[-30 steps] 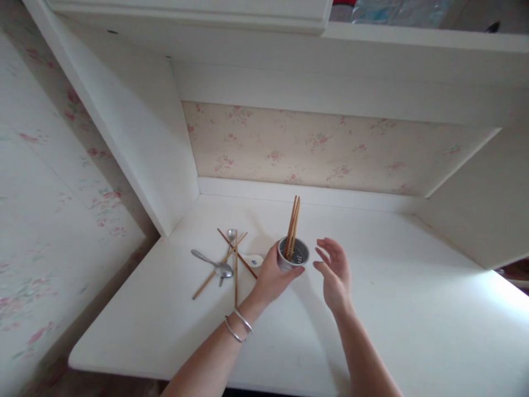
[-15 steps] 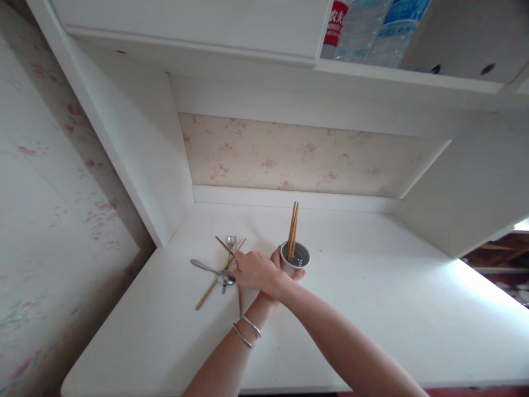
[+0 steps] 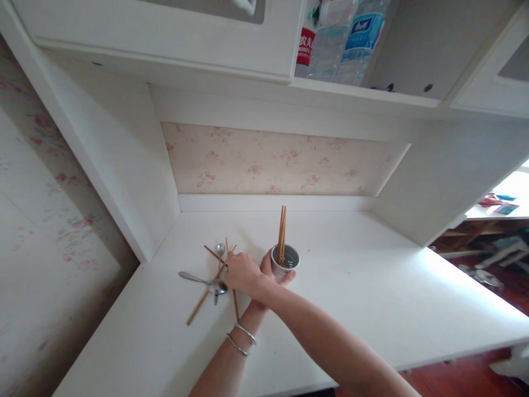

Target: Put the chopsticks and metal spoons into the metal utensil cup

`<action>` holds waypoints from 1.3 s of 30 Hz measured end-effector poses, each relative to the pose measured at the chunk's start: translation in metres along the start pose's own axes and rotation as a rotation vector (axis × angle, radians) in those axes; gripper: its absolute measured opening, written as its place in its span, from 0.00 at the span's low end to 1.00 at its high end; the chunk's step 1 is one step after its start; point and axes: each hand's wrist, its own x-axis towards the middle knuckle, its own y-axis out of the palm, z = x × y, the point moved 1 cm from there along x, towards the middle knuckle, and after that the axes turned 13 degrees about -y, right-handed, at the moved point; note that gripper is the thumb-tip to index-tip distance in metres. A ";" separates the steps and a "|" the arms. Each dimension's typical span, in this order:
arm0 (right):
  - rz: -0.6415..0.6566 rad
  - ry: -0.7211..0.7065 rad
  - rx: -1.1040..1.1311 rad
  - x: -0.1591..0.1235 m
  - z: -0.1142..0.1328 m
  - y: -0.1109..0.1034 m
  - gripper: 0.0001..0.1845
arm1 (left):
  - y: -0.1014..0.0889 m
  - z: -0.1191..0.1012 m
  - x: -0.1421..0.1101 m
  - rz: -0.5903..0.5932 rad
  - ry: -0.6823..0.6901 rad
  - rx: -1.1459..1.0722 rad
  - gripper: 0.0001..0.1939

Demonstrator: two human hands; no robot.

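Note:
A metal cup (image 3: 286, 271) with holes in its bottom stands on the white tabletop, a pair of wooden chopsticks (image 3: 281, 234) upright in it. My left hand (image 3: 268, 269), bracelets on its wrist, is wrapped round the cup. Crossing over that arm, my right hand (image 3: 243, 274) has its fingers closed at a loose pile, pinching a wooden chopstick (image 3: 235, 306); its fingertips are partly hidden. More chopsticks lie crossed there, one long chopstick (image 3: 198, 309) slanting to the lower left. A large spoon (image 3: 194, 277) and a small spoon (image 3: 220, 251) lie among them.
White side panels (image 3: 115, 143) flank the tabletop (image 3: 351, 309), with a floral back wall (image 3: 268, 160) behind. Overhead, a cabinet shelf (image 3: 372, 94) holds plastic bottles (image 3: 330, 41). Floral wallpaper (image 3: 53, 248) covers the left wall.
The view has shifted, showing more of the right side. My left hand keeps its hold on the cup. My right hand stays at the pile, where the chopstick under it has shifted slightly.

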 end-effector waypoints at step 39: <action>-0.729 0.296 0.477 -0.094 -0.134 -0.039 0.17 | 0.017 0.017 0.006 0.164 0.163 -0.199 0.36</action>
